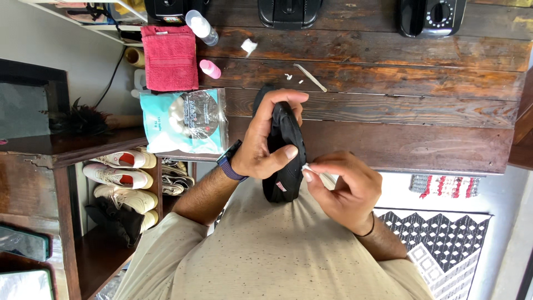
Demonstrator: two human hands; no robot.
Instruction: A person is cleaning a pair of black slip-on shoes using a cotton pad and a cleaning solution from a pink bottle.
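Observation:
My left hand (265,139) grips a black shoe (286,150) from its left side, holding it just off the near edge of the dark wooden table (400,116). A dark watch sits on that wrist. My right hand (341,186) pinches a small white wad, probably cotton (306,166), between thumb and fingertips and presses it against the shoe's right side. Both hands are close to my chest.
On the table lie a teal bag of cotton balls (186,121), a folded red towel (169,57), a pink cap (210,69), a clear bottle (201,26), tweezers (310,76), a cotton scrap (248,46) and black shoes at the far edge. A shoe rack (125,178) stands left; a patterned rug (438,244) lies right.

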